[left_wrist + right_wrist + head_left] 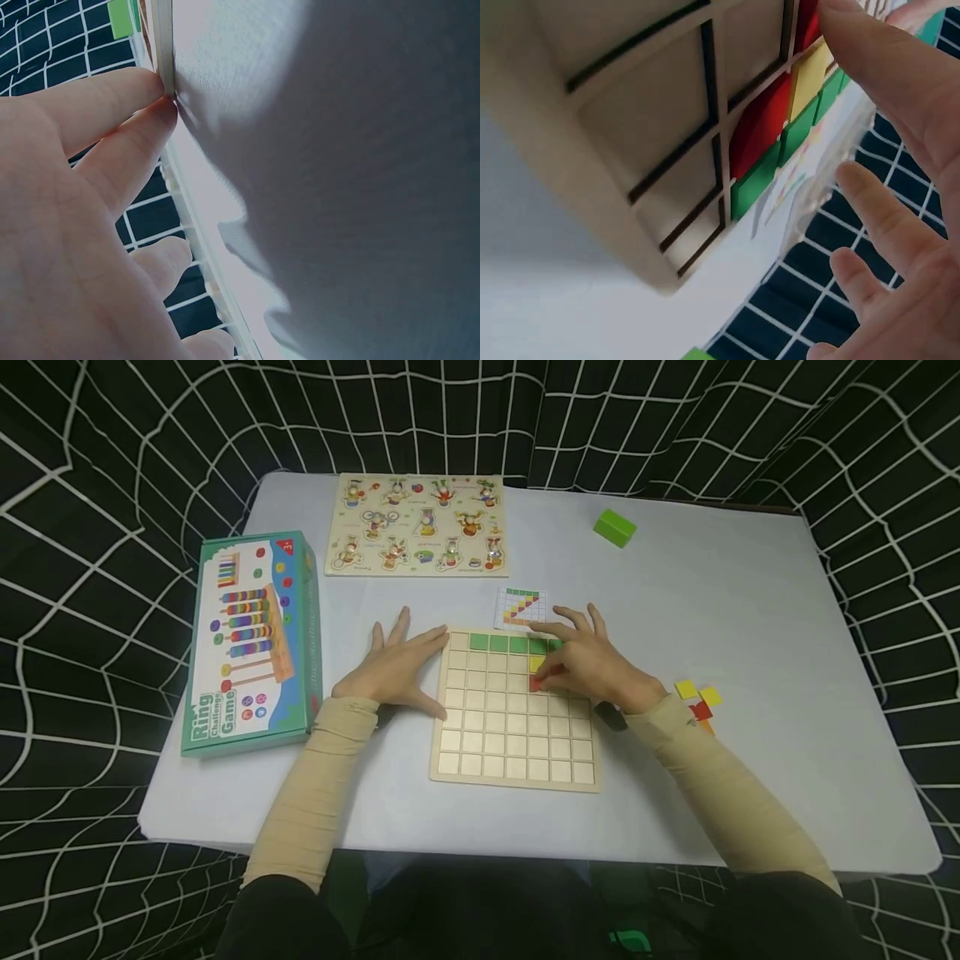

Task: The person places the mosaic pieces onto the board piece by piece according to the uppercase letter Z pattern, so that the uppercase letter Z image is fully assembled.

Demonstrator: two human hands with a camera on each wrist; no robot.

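Observation:
A wooden grid board [516, 745] lies flat on the table. Several green tiles [498, 643] fill part of its far row, with a yellow tile [536, 664] below them. My right hand [592, 664] is over the board's right side, thumb and index finger pinching a red tile [535, 683] at a square. In the right wrist view another red tile [761, 124] sits beside the green ones. My left hand [393, 667] is spread, its fingertips touching the board's left edge. The small pattern card [521, 607] lies just past the far edge.
Loose yellow, red and orange tiles [687, 689] lie right of the board, near my right forearm. A green block [615, 527] stands at the back right. A picture puzzle board [417, 525] lies at the back, and a ring game box [251, 643] on the left.

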